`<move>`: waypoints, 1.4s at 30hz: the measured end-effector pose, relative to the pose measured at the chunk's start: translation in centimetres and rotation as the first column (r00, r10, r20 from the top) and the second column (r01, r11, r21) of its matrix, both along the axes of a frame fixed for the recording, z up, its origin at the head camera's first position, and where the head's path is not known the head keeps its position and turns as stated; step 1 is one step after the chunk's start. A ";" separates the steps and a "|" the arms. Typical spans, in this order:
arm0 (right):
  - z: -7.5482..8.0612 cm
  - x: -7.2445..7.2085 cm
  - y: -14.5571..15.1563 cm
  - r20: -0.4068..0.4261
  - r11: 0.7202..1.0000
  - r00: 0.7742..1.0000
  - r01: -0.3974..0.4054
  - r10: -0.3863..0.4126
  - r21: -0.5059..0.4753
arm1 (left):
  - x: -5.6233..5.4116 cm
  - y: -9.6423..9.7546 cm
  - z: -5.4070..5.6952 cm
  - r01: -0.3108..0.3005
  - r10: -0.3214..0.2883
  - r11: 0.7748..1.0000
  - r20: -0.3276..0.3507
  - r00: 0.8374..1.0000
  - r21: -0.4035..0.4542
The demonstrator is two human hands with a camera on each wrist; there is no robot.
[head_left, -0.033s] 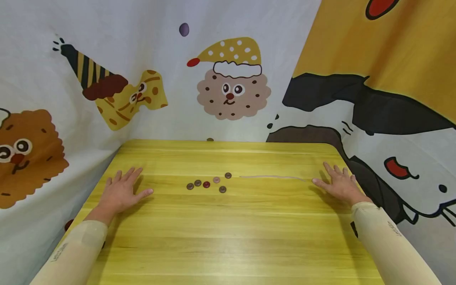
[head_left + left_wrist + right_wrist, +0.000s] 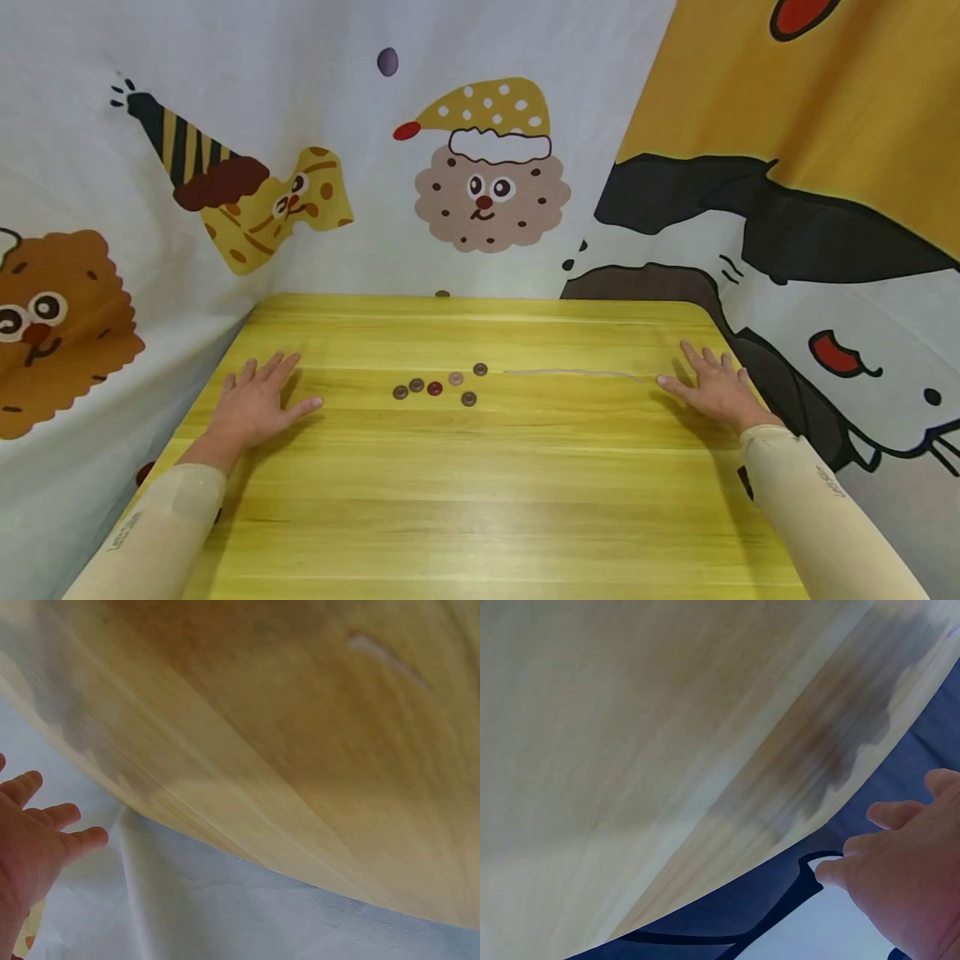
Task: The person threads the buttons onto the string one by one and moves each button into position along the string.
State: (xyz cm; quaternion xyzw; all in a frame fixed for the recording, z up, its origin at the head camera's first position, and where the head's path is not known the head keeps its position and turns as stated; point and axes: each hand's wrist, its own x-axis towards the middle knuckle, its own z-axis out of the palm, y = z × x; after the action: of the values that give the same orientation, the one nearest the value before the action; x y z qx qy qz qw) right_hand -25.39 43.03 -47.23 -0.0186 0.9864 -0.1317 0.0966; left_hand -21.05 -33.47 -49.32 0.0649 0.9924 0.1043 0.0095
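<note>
1. We find no visible change against the earlier head view; we judge that handling has not begun.
2. The left hand [image 2: 255, 404], at the desk's [image 2: 480, 483] left side, has its grip released, fingers spread, holding nothing.
3. The right hand [image 2: 720, 392] is likewise released, near the string's [image 2: 573, 372] right end.
4. Six buttons [image 2: 435, 388] lie between the hands, left of the string.
</note>
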 end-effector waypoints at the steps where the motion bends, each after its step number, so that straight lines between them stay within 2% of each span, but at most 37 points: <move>1: 0.0 0.0 0.0 -0.001 1.000 1.000 -0.001 0.001 -0.005 | 0.0 0.0 0.0 0.001 -0.001 1.000 0.000 1.000 -0.001; 14: -0.3 -0.2 -0.3 -0.002 1.000 1.000 -0.011 0.011 -0.007 | -0.1 0.5 0.2 0.014 -0.015 1.000 -0.016 1.000 -0.013; 18: 0.0 -0.7 -0.8 -0.002 0.999 1.000 -0.014 0.014 -0.043 | -0.1 0.9 0.3 0.024 -0.024 1.000 -0.025 0.999 0.012; 23: 0.9 -1.3 -2.2 -0.017 0.990 1.000 -0.016 0.014 -0.137 | -0.4 1.9 0.7 0.052 -0.050 0.997 -0.038 0.998 0.053; 30: 1.3 -2.6 -5.7 -0.087 0.971 0.994 -0.090 0.072 -0.224 | -0.8 5.0 1.7 0.110 -0.102 0.986 -0.066 0.993 0.124; 37: 1.0 -3.9 -10.8 -0.056 0.943 0.987 -0.158 0.148 -0.293 | -1.8 9.3 1.7 0.190 -0.179 0.972 -0.089 0.980 0.137; 42: 0.3 -4.9 -15.2 -0.039 0.924 0.973 -0.229 0.228 -0.308 | -2.8 12.8 1.8 0.223 -0.215 0.964 -0.066 0.974 0.146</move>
State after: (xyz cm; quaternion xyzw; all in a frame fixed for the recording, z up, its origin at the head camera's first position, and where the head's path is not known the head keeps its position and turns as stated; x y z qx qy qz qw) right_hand -30.25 27.82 -46.98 -0.1484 0.9447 -0.2727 0.1060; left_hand -23.81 -20.71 -47.55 0.1774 0.9681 0.1767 -0.0088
